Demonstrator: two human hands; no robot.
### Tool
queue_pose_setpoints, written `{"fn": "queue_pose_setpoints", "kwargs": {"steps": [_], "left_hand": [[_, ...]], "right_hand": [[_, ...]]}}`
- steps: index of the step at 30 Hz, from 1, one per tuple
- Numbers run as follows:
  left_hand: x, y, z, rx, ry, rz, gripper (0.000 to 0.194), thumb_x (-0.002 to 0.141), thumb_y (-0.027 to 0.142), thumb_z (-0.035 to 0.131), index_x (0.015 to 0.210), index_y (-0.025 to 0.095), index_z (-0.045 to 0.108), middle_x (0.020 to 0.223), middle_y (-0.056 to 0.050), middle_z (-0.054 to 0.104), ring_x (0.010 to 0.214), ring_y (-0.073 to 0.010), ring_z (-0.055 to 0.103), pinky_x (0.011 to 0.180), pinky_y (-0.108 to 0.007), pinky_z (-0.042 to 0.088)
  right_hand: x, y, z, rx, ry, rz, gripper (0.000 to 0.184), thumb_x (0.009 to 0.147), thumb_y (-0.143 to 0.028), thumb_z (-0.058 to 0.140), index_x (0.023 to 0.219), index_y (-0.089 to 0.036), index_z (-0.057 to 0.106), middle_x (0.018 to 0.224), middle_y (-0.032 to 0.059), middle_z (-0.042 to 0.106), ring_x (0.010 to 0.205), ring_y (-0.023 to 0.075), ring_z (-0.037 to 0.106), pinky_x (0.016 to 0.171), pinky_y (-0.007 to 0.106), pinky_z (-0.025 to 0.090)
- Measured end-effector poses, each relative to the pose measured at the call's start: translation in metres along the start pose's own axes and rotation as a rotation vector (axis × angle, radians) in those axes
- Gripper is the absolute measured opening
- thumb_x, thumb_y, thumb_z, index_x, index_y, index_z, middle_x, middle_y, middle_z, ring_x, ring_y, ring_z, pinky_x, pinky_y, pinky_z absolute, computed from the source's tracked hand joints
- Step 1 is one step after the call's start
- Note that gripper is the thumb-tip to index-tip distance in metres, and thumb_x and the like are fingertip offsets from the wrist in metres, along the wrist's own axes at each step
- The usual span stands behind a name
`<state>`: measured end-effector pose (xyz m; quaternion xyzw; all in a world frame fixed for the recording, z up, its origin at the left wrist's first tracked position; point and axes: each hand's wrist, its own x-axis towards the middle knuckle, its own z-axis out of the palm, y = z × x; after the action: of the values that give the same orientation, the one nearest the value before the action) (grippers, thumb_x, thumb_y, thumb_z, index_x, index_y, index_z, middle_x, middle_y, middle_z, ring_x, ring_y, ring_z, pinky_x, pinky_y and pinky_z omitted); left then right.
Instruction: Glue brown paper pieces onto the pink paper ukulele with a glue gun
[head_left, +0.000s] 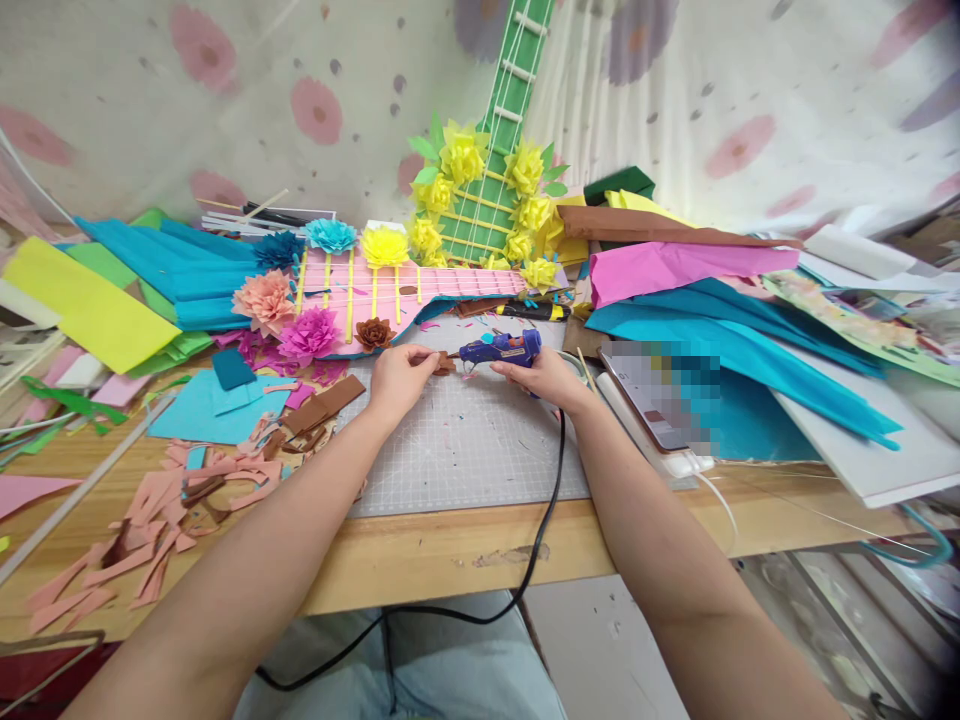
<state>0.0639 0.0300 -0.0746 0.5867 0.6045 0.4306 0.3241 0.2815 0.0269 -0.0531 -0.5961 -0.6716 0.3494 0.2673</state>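
My right hand point(541, 378) grips a blue hot glue gun point(501, 349), its nozzle pointing left. Pinched in my left hand point(403, 382) is a small brown paper piece point(445, 364), right at the nozzle's tip; its exact shape is partly hidden by my fingers. Both hands are above a grey cutting mat point(465, 450). Behind them lies a pink paper guitar point(367, 295) with yellow strips and paper flowers along its edge, among them a brown flower point(374, 334) and a magenta flower point(309, 335).
A green paper guitar point(480, 215) with yellow flowers leans at the back. Paper scraps point(157, 520) cover the left side of the table. A phone point(649, 390) and stacked blue paper point(720, 330) are on the right. The gun's black cord point(553, 490) hangs over the front edge.
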Motion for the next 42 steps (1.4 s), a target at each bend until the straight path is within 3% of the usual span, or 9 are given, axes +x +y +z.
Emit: {"fn": "queue_pose_setpoints", "kwargs": {"steps": [6, 13, 18, 21, 24, 27, 33, 37, 42], "left_hand": [[0.004, -0.005, 0.001, -0.039, 0.027, 0.020, 0.014, 0.073, 0.029, 0.063, 0.072, 0.019, 0.073, 0.074, -0.005, 0.073, 0.067, -0.0181, 0.065, 0.067, -0.029, 0.046], [0.007, -0.002, 0.004, -0.349, 0.108, -0.029, 0.008, 0.072, 0.023, 0.063, 0.069, 0.017, 0.066, 0.062, 0.000, 0.066, 0.050, -0.0098, 0.054, 0.054, -0.023, 0.043], [0.002, 0.014, 0.001, -0.554, 0.161, -0.111, 0.001, 0.070, 0.018, 0.061, 0.070, 0.017, 0.062, 0.061, 0.003, 0.062, 0.050, -0.0075, 0.055, 0.044, -0.018, 0.040], [-0.001, 0.020, -0.001, -0.664, 0.169, -0.187, 0.008, 0.068, 0.021, 0.063, 0.074, 0.018, 0.060, 0.065, 0.002, 0.062, 0.056, -0.0098, 0.061, 0.041, -0.017, 0.039], [-0.006, 0.026, -0.001, -0.765, 0.123, -0.274, 0.011, 0.069, 0.023, 0.064, 0.078, 0.018, 0.060, 0.072, 0.001, 0.064, 0.064, -0.0108, 0.065, 0.041, -0.015, 0.038], [-0.011, 0.033, 0.000, -0.870, 0.094, -0.367, 0.010, 0.071, 0.021, 0.063, 0.081, 0.018, 0.061, 0.081, 0.000, 0.067, 0.071, -0.0103, 0.066, 0.044, -0.015, 0.039], [-0.013, 0.033, 0.003, -1.105, 0.094, -0.464, 0.010, 0.072, 0.021, 0.067, 0.082, 0.019, 0.064, 0.087, 0.001, 0.067, 0.066, -0.0049, 0.058, 0.052, -0.014, 0.041], [-0.011, 0.031, 0.002, -1.157, 0.124, -0.430, 0.008, 0.071, 0.021, 0.067, 0.078, 0.019, 0.065, 0.083, 0.001, 0.067, 0.063, -0.0046, 0.054, 0.053, -0.016, 0.039], [-0.010, 0.031, -0.001, -1.110, 0.147, -0.419, 0.010, 0.069, 0.022, 0.066, 0.078, 0.018, 0.066, 0.081, 0.001, 0.067, 0.061, -0.0049, 0.053, 0.051, -0.016, 0.036]], "right_hand": [[0.001, 0.004, -0.006, -0.001, -0.024, 0.003, 0.039, 0.072, -0.053, 0.065, 0.057, -0.020, 0.052, 0.048, -0.0023, 0.048, 0.044, 0.0095, 0.041, 0.046, 0.025, 0.032], [0.019, 0.009, 0.011, 0.010, 0.322, 0.092, 0.042, 0.072, -0.060, 0.060, 0.070, -0.018, 0.065, 0.057, 0.0044, 0.060, 0.056, 0.0184, 0.057, 0.056, 0.031, 0.044], [0.029, 0.005, 0.022, -0.121, 0.373, 0.074, 0.046, 0.070, -0.058, 0.063, 0.089, -0.016, 0.065, 0.082, 0.0118, 0.068, 0.084, 0.0285, 0.064, 0.075, 0.040, 0.048], [0.020, -0.005, 0.018, -0.111, 0.610, -0.086, 0.053, 0.068, -0.053, 0.067, 0.106, -0.017, 0.057, 0.106, 0.0140, 0.064, 0.100, 0.0285, 0.059, 0.086, 0.043, 0.046], [0.006, -0.022, 0.020, -0.037, 0.816, -0.236, 0.042, 0.075, -0.047, 0.062, 0.106, -0.019, 0.054, 0.114, 0.0131, 0.058, 0.109, 0.0248, 0.052, 0.095, 0.042, 0.041], [-0.001, -0.043, 0.039, 0.214, 0.629, -0.265, 0.023, 0.079, -0.040, 0.057, 0.091, -0.021, 0.053, 0.098, 0.0065, 0.059, 0.090, 0.0167, 0.055, 0.086, 0.033, 0.045], [0.006, -0.081, 0.091, 0.805, 0.290, -0.004, 0.018, 0.072, -0.028, 0.063, 0.082, -0.020, 0.051, 0.079, -0.0029, 0.056, 0.069, 0.0088, 0.053, 0.064, 0.021, 0.044], [0.011, -0.099, 0.101, 0.961, 0.270, 0.102, 0.011, 0.073, -0.023, 0.061, 0.078, -0.020, 0.051, 0.071, -0.0056, 0.053, 0.057, 0.0061, 0.047, 0.052, 0.019, 0.037], [0.016, -0.107, 0.108, 1.025, 0.350, 0.176, 0.009, 0.076, -0.022, 0.058, 0.075, -0.020, 0.049, 0.066, -0.0061, 0.051, 0.055, 0.0059, 0.045, 0.053, 0.019, 0.038]]}}
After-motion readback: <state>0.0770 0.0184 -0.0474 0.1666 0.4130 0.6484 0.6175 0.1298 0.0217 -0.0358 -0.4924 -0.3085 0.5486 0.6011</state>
